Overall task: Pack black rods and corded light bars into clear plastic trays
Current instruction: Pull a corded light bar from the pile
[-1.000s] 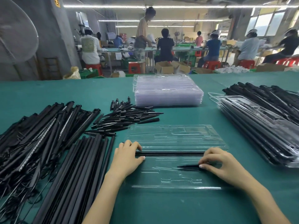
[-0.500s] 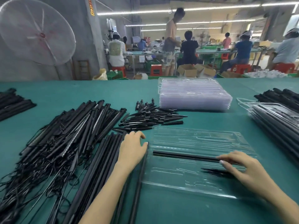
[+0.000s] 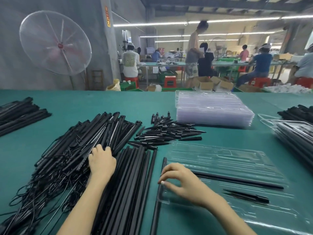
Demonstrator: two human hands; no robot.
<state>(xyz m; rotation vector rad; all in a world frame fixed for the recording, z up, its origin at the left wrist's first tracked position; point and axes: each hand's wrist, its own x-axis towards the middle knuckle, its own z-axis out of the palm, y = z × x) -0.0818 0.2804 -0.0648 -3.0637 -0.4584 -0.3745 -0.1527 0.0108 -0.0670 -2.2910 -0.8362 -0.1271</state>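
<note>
1. The left hand (image 3: 101, 160) pressed into the tangled pile of corded black light bars (image 3: 81, 146); grip unclear.
2. The right hand (image 3: 183, 182), loosely curled and holding nothing, hovered over the clear plastic tray (image 3: 237, 160).
3. Those bars looked light and stiff with snaggy cords; best gripped mid-bar.

Two bare forearms reach into view from the bottom edge, each ending in a bare hand. The left hand (image 3: 101, 162) and right hand (image 3: 183, 183) wear no gloves, rings, watches or bracelets, and no sleeve cuff shows on either arm as far as the picture's bottom edge. The arms are slim and smooth. The right hand's fingernails are short, plain and pale. Nothing more of the person's body or clothing shows.
</note>
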